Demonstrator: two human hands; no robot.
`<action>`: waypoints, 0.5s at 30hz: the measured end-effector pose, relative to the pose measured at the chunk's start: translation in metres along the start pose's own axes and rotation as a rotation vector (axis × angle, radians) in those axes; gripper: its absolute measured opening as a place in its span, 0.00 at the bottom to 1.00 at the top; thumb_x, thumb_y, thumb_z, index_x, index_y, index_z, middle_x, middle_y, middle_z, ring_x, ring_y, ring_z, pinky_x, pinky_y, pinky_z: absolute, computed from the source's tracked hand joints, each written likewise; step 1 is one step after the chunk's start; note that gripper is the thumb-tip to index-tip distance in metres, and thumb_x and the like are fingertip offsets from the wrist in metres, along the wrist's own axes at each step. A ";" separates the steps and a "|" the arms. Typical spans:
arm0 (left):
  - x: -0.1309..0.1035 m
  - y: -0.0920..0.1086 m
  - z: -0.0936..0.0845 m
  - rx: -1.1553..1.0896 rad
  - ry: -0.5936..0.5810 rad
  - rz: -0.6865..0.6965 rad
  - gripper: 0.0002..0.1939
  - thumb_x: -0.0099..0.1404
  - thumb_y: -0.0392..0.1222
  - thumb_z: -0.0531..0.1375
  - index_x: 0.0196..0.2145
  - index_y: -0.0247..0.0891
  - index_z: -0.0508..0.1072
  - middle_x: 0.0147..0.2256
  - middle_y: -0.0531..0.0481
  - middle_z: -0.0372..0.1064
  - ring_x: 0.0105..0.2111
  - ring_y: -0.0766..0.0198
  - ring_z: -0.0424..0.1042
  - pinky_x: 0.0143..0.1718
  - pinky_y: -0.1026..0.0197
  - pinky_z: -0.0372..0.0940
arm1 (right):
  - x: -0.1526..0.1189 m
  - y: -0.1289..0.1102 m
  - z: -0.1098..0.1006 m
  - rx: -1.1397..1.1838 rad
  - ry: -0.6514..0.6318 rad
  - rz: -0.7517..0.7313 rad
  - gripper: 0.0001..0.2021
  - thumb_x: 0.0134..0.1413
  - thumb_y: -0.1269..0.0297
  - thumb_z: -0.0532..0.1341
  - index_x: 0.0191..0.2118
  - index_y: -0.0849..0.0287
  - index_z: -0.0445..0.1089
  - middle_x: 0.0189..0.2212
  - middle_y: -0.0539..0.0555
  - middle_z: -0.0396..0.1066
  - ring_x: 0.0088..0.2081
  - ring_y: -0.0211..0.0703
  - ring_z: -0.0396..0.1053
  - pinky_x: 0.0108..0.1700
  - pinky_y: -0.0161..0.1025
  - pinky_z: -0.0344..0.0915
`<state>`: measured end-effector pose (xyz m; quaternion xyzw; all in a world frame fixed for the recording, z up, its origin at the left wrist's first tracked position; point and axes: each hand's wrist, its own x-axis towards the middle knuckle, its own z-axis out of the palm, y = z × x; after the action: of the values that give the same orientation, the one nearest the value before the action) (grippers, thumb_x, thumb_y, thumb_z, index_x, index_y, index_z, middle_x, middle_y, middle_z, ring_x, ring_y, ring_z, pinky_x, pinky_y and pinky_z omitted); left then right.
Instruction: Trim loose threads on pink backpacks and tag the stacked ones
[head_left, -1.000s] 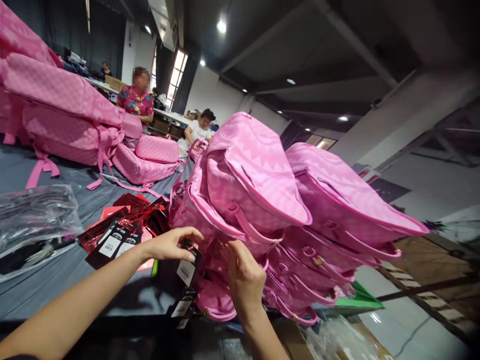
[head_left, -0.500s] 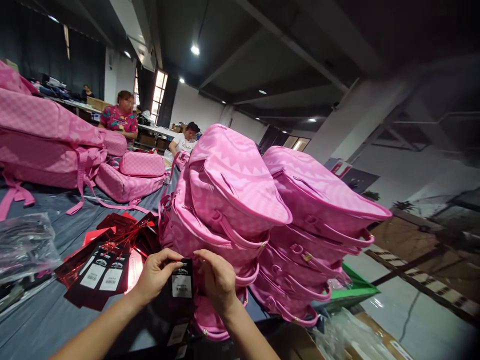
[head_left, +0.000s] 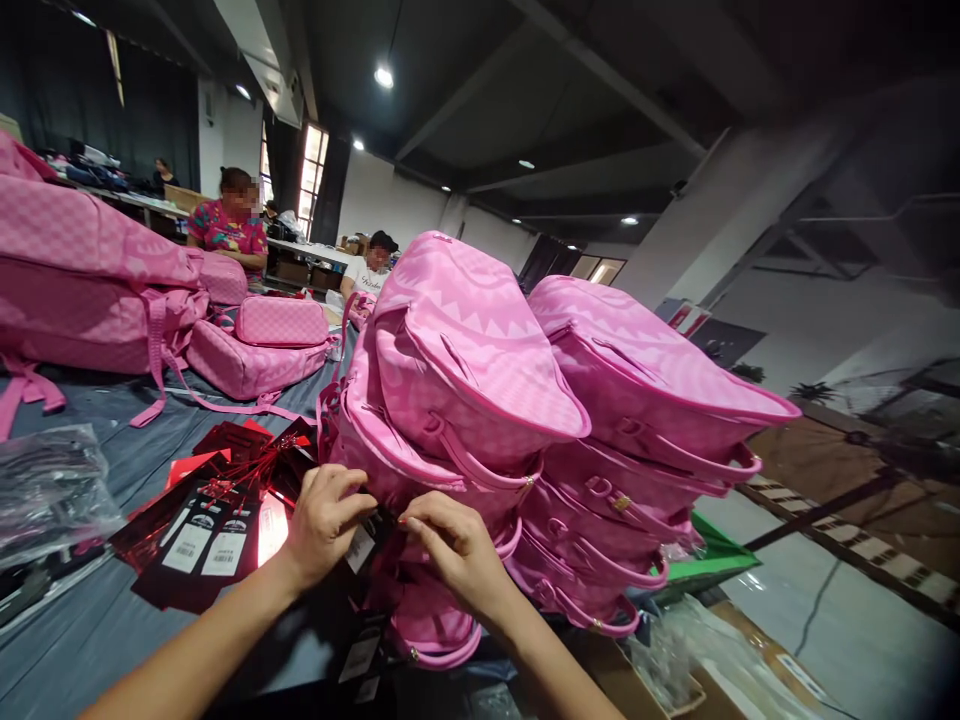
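My left hand [head_left: 328, 525] is closed at the front of the nearer stack of pink backpacks [head_left: 472, 350], its fingers around a black hang tag [head_left: 361, 548] with a white label. Just right of it, my right hand [head_left: 454, 545] pinches something small and reddish at its fingertips, too small to name. More tags [head_left: 363, 655] dangle below my hands. Left of my left hand, a pile of red and black tags [head_left: 217, 530] lies fanned out on the dark table cover [head_left: 247, 670].
A second stack of pink backpacks [head_left: 645, 400] stands at the right. More pink bags [head_left: 90, 270] and a small pouch [head_left: 281, 322] lie at the left. Clear plastic [head_left: 56, 490] sits at the left edge. Beyond the table are people [head_left: 231, 225]. Open cartons [head_left: 720, 650] are below right.
The black tag has turned and dropped back toward the bags, now partly hidden by my left hand. My left hand has shifted up and my right hand has turned slightly. The view has moved a little.
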<state>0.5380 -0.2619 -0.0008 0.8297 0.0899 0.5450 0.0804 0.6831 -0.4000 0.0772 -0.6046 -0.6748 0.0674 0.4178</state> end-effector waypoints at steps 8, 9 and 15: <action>0.006 0.010 0.007 -0.774 -0.215 -0.310 0.07 0.65 0.35 0.61 0.38 0.38 0.79 0.34 0.48 0.79 0.33 0.65 0.76 0.36 0.64 0.68 | -0.002 -0.004 -0.008 0.014 -0.042 0.100 0.07 0.61 0.65 0.58 0.35 0.59 0.73 0.29 0.50 0.74 0.30 0.37 0.70 0.35 0.33 0.66; 0.007 0.009 0.009 -0.875 -0.237 -0.435 0.06 0.64 0.37 0.62 0.37 0.37 0.79 0.32 0.48 0.78 0.31 0.65 0.76 0.35 0.65 0.68 | -0.002 -0.004 -0.009 0.029 -0.052 0.100 0.07 0.61 0.65 0.59 0.34 0.59 0.73 0.29 0.50 0.74 0.31 0.37 0.70 0.36 0.33 0.66; 0.009 0.008 0.009 -0.902 -0.273 -0.532 0.06 0.62 0.40 0.64 0.32 0.35 0.79 0.29 0.49 0.75 0.29 0.68 0.72 0.33 0.67 0.65 | -0.001 -0.002 -0.010 -0.059 -0.032 0.062 0.07 0.61 0.66 0.58 0.33 0.59 0.71 0.29 0.51 0.72 0.31 0.38 0.68 0.36 0.34 0.64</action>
<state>0.5506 -0.2674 0.0052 0.7250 0.0427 0.3774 0.5746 0.6883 -0.4052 0.0841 -0.6360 -0.6640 0.0699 0.3869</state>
